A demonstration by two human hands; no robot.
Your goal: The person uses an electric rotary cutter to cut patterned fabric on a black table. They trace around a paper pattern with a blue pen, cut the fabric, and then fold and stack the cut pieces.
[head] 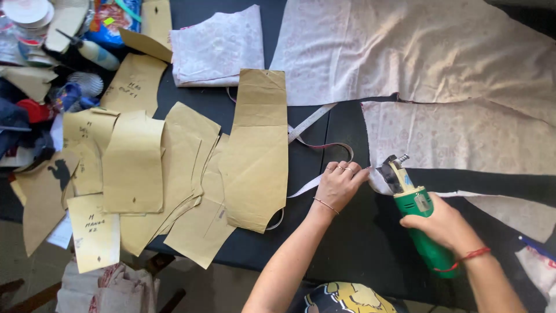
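My right hand [441, 223] grips a green electric rotary cutter [414, 204] whose black head rests at the corner of a pale pink printed fabric piece [457, 136] on the black table [347, 232]. My left hand [339, 184] lies flat on the table just left of the cutter, fingertips touching the fabric's edge. It wears rings and a thin bracelet. A red string circles my right wrist.
Several brown paper pattern pieces [255, 150] cover the table's left half. A larger sheet of the pink fabric [417, 46] and a folded piece [217, 46] lie at the back. A measuring tape [310, 124] snakes between them. Clutter with a spray bottle [92, 51] fills the far left.
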